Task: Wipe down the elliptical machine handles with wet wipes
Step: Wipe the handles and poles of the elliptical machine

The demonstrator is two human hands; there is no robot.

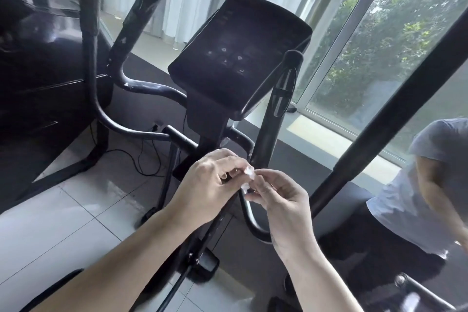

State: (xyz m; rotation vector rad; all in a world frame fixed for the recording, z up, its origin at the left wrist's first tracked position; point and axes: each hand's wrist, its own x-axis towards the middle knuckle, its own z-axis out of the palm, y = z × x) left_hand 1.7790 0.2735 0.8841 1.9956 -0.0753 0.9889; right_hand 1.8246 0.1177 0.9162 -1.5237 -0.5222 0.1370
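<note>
A black elliptical machine stands in front of me, its dark console (238,53) at the centre. A short fixed handle (141,23) rises left of the console and another one (283,94) right of it. A long moving handle bar (90,33) runs up at the left and a second bar (395,109) crosses diagonally at the right. Below the console, my left hand (210,187) and my right hand (281,200) meet and pinch a small crumpled white wet wipe (249,172) between their fingertips. Neither hand touches a handle.
A person in a grey T-shirt (415,190) bends down at the right, close to the diagonal bar. A dark machine housing (43,66) fills the left. Cables (141,154) lie on the white tiled floor (63,223). Large windows (379,45) stand behind.
</note>
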